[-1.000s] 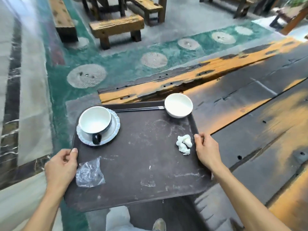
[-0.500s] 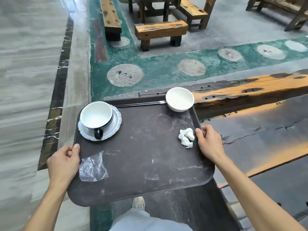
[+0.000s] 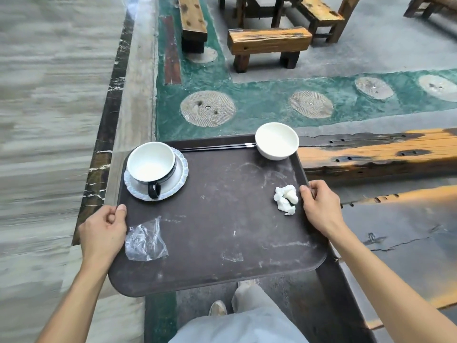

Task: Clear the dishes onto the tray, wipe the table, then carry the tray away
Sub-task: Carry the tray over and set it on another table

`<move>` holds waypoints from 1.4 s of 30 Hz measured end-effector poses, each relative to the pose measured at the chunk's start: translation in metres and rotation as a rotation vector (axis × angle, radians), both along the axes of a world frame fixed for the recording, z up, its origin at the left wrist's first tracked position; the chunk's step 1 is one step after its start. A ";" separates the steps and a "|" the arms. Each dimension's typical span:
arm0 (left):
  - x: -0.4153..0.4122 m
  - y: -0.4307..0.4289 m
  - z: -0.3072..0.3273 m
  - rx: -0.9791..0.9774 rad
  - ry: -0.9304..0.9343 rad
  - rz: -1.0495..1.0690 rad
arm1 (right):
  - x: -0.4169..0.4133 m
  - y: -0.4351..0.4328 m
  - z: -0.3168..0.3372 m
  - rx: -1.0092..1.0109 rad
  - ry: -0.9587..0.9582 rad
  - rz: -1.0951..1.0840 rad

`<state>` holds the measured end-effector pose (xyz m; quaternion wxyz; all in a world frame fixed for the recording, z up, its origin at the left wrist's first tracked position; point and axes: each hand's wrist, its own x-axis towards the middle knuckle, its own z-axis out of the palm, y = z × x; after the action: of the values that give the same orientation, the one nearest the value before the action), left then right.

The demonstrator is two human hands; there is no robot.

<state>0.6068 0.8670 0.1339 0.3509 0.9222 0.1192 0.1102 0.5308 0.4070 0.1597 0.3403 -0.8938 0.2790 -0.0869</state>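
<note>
Head cam, biggest first.

1x dark plank wooden table with orange worn streaks (image 3: 400, 226), right side of view. I count nothing lying on the part I can see.

Green floor strip (image 3: 259, 105) ahead, with round grooved stone discs set in it. I count four in a row, plus one more partly under a bench.

At least 3 low yellowed timber benches (image 3: 268, 42) further off; more furniture is cut off at the top edge.

1x dark brown rectangular plastic tray (image 3: 222, 206), scuffed, held roughly level just left of the table. Floor and the person's shoes show under its near edge.

2 hands, both on the tray. Left hand (image 3: 103, 231) clamps the left rim, right hand (image 3: 319, 209) clamps the right rim. Thumbs are on top, fingers wrapped round the edges.

On the tray I count:
- 1x white-lined black-handled ceramic cup (image 3: 150, 164), upright, far left corner, handle pointing toward the person.
- 1x white scalloped saucer (image 3: 181, 169), under that cup.
- 1x small white round bowl (image 3: 277, 141), upright, far right corner, overlapping the rim.
- Thin dark chopsticks (image 3: 217, 146), looks like one pair lying together along the far rim, ends meeting the bowl.
- 1x crumpled clear plastic wrapper (image 3: 144, 241), just beside the left hand.
- 1x wadded white tissue (image 3: 285, 199), just beside the right thumb.
</note>
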 end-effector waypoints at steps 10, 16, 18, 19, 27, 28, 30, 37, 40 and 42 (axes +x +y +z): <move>0.117 -0.041 -0.010 0.019 -0.019 0.039 | 0.130 -0.042 -0.014 0.018 -0.002 0.042; 0.193 -0.081 -0.011 0.031 -0.031 0.053 | 0.220 -0.082 -0.012 0.004 0.002 0.074; 0.217 -0.091 -0.011 0.032 -0.037 0.061 | 0.250 -0.093 -0.009 -0.003 -0.001 0.095; 0.229 -0.094 -0.011 0.034 -0.037 0.063 | 0.263 -0.097 -0.009 -0.011 0.004 0.103; 0.325 -0.109 -0.010 0.051 -0.017 0.090 | 0.369 -0.113 -0.009 -0.048 0.045 0.143; 0.339 -0.108 -0.010 0.046 -0.019 0.087 | 0.384 -0.113 -0.010 -0.044 0.049 0.143; 0.374 -0.105 -0.010 0.032 -0.029 0.076 | 0.418 -0.110 -0.013 -0.035 0.056 0.140; 0.511 -0.084 -0.002 0.045 -0.039 0.044 | 0.537 -0.089 -0.016 -0.026 0.057 0.078; 0.573 -0.074 0.006 0.053 -0.041 0.033 | 0.591 -0.076 -0.014 -0.026 0.053 0.062; 0.612 -0.069 0.011 0.073 -0.048 0.016 | 0.623 -0.069 -0.012 -0.029 0.049 0.054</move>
<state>1.2191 0.7976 0.1452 0.3187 0.9306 0.1140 0.1393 1.1542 0.3375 0.1482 0.3226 -0.9076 0.2618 -0.0598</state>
